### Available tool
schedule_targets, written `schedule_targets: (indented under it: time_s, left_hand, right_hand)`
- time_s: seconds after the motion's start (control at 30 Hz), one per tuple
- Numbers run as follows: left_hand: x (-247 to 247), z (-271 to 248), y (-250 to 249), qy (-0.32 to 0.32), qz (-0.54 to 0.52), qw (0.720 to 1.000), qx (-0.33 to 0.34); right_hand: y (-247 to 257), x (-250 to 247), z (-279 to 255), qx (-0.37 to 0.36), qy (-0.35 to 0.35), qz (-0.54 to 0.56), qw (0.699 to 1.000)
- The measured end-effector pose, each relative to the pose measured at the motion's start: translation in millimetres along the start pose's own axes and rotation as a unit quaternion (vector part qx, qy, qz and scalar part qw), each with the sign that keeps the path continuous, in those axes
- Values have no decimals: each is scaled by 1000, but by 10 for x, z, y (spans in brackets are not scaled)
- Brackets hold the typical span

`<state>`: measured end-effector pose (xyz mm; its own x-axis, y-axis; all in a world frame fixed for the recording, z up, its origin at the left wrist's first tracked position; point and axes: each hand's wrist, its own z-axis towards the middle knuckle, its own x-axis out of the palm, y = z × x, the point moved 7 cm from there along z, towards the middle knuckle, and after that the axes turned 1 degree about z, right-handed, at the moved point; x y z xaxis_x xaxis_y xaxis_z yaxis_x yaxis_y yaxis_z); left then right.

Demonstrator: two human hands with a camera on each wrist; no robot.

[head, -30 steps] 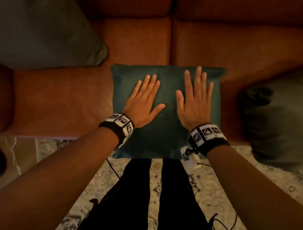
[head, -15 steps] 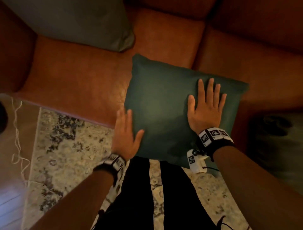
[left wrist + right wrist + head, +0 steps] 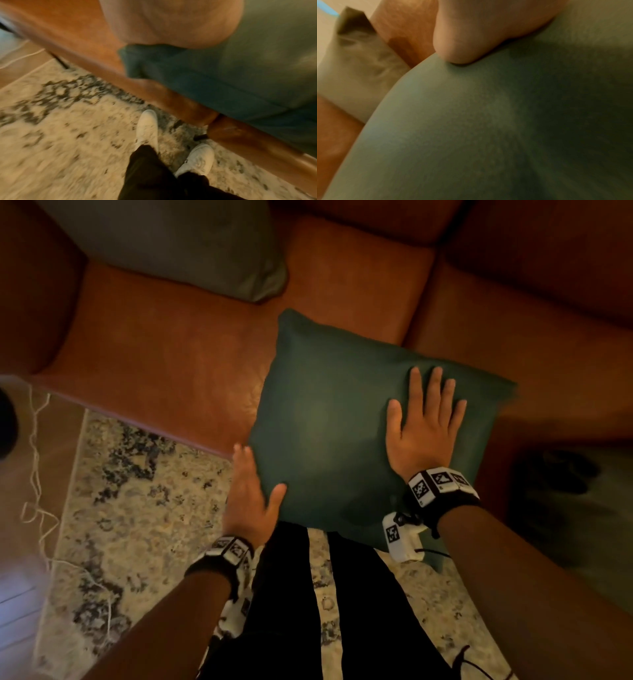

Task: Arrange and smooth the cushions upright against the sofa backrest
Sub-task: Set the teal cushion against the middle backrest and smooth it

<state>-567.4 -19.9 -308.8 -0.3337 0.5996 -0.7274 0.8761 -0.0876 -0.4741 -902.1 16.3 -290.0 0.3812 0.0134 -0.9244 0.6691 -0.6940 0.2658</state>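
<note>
**Dark cushion half off the seat's front edge**

The right hand (image 3: pixel 424 433) lies flat with fingers spread on the dark green cushion (image 3: pixel 329 419), pressing and gripping nothing. The left hand (image 3: pixel 251 494) cups the cushion's near-left corner, thumb on top and fingers along its side.

The cushion lies flat and skewed on the sofa seat (image 3: pixel 164 364), its near edge overhanging the front edge, well short of the backrest (image 3: pixel 548 251). A one-corner lift could let it sag, slide off onto the rug (image 3: pixel 137 525), or stand crooked. A grey-green cushion (image 3: pixel 191 244) sits at the seat's back left corner.

The wristbands carry black-and-white square markers; no readable writing or brand shows.
</note>
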Motion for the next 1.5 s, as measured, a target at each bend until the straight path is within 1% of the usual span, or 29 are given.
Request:
schedule_targets:
  time_s: [0.03, 0.07, 0.1, 0.13, 0.2, 0.23, 0.3, 0.33, 0.4, 0.47, 0.5, 0.53, 0.6, 0.63, 0.67, 0.7, 0.77, 0.83, 0.87, 0.93, 1.0, 1.07, 1.13, 1.23, 1.27, 1.33, 1.4, 1.43, 1.5]
  left_hand:
    - [9, -61, 198, 28, -24, 998, -44]
    - [-17, -122, 326, 60, -21, 995, -78]
    - [-61, -168, 416, 94, 3, 991, -97]
    - [-115, -196, 476, 123, 39, 987, -98]
    - [-232, -166, 533, 167, 85, 979, -80]
    - [-270, -128, 577, 173, 80, 979, -69]
    - [-309, -30, 545, 180, 36, 982, -29]
    - [-322, 25, 464, 188, 4, 982, -12]
    - [-322, 108, 273, 202, -62, 977, 1]
    - [-294, 147, 119, 225, -117, 967, -12]
    - [-281, 155, 90, 238, -142, 961, -24]
    - [-264, 159, 96, 250, -164, 953, -38]
    - [-237, 144, 178, 278, -191, 938, -77]
    - [-223, 134, 232, 298, -195, 929, -103]
    - [-217, 117, 271, 320, -192, 919, -127]
    - [-219, 98, 291, 343, -184, 910, -146]
    - [-241, 58, 287, 378, -164, 896, -165]
    - [-317, 47, 255, 392, -149, 894, -157]
    - [-372, 41, 224, 394, -143, 897, -139]
    - [-553, 47, 139, 380, -122, 912, -95]
    - [-833, 88, 13, 341, -104, 933, -48]
    - [-1170, 122, -173, 298, -88, 950, -21]
    - [-1541, 177, -407, 243, -50, 969, -1]
    - [-2044, 253, -813, 167, -63, 983, 35]
    - [-2188, 285, -961, 140, -74, 986, 53]
    - [-2437, 388, -1194, 71, -119, 987, 87]
    - [-2588, 533, -1347, 8, -171, 980, 104]
    - [-2603, 618, -1383, -14, -197, 975, 105]
    - [-2521, 795, -1385, -34, -252, 963, 93]
  right_hand:
    - [-10, 1, -21, 1, 1, 1, 1000]
    - [-15, -6, -31, 0, 3, 4, 1000]
    - [-17, -16, -35, 0, 8, 10, 1000]
    - [-28, -28, -43, 2, 17, 19, 1000]
    - [-50, -101, -80, -1, 32, 53, 998]
    - [-58, -160, -132, -9, 30, 76, 997]
    - [-129, -287, -308, -18, 2, 115, 993]
    - [-204, -344, -428, -5, -17, 133, 991]
    - [-479, -326, -712, 64, -37, 179, 981]
    - [-825, -185, -1052, 169, -28, 242, 955]
    - [-971, -109, -1224, 225, -15, 279, 933]
    - [-1099, -12, -1405, 284, 11, 320, 904]
    - [-1224, 204, -1795, 400, 105, 385, 825]
    - [-1248, 293, -1979, 444, 151, 397, 789]
    - [-1245, 340, -2128, 469, 181, 400, 766]
    - [-1238, 362, -2235, 476, 193, 399, 760]
    - [-1208, 361, -2359, 470, 182, 396, 768]
    - [-1133, 267, -2380, 473, 162, 400, 768]
    - [-1106, 198, -2377, 474, 151, 400, 770]
    - [-1020, -48, -2321, 453, 131, 398, 787]
    - [-953, -343, -2247, 407, 105, 395, 817]
    - [-917, -613, -2200, 365, 77, 408, 833]
    - [-899, -865, -2157, 323, 51, 453, 829]
    - [-762, -1332, -2005, 255, 11, 488, 835]
    - [-726, -1482, -1936, 236, -11, 504, 831]
    - [-676, -1754, -1776, 219, -64, 545, 807]
    - [-689, -1867, -1586, 218, -102, 585, 774]
    - [-690, -1858, -1472, 222, -115, 614, 749]
    - [-664, -1716, -1221, 236, -128, 679, 683]
